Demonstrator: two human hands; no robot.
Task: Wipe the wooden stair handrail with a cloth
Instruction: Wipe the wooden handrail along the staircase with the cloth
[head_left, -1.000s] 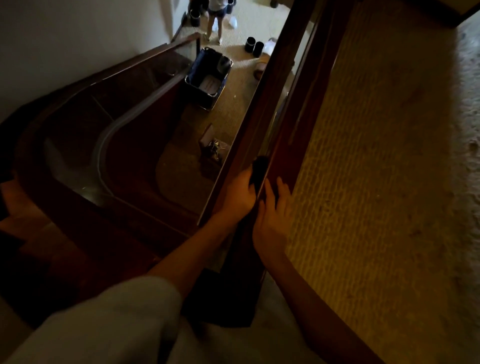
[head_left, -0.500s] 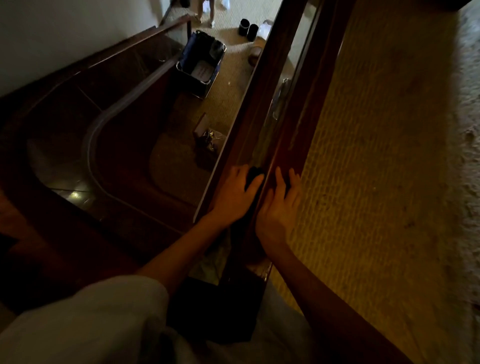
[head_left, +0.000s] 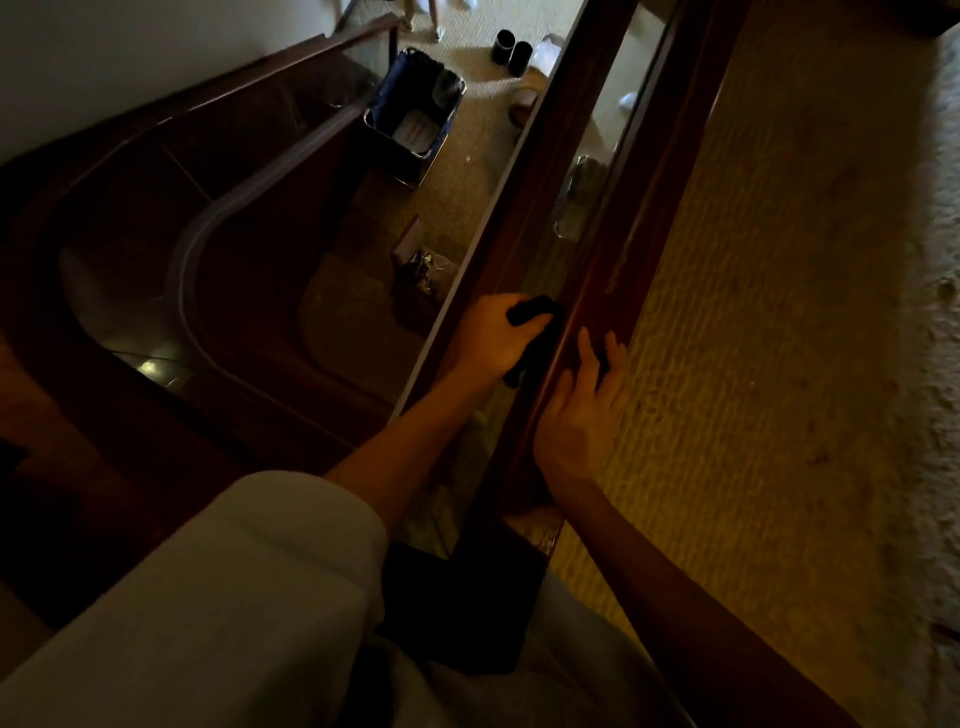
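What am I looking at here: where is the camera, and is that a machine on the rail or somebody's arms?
No machine: the two grips are a person's bare hands. The one picture comes from a wide-angle camera worn on the person's head, looking forward and down over a stairwell. The left grip clutches a dark cloth against the side of the wooden handrail. The right grip lies on the handrail with fingers straight, holding nothing. Right of the rail is carpet. Far below, a blue container stands on the lower floor.
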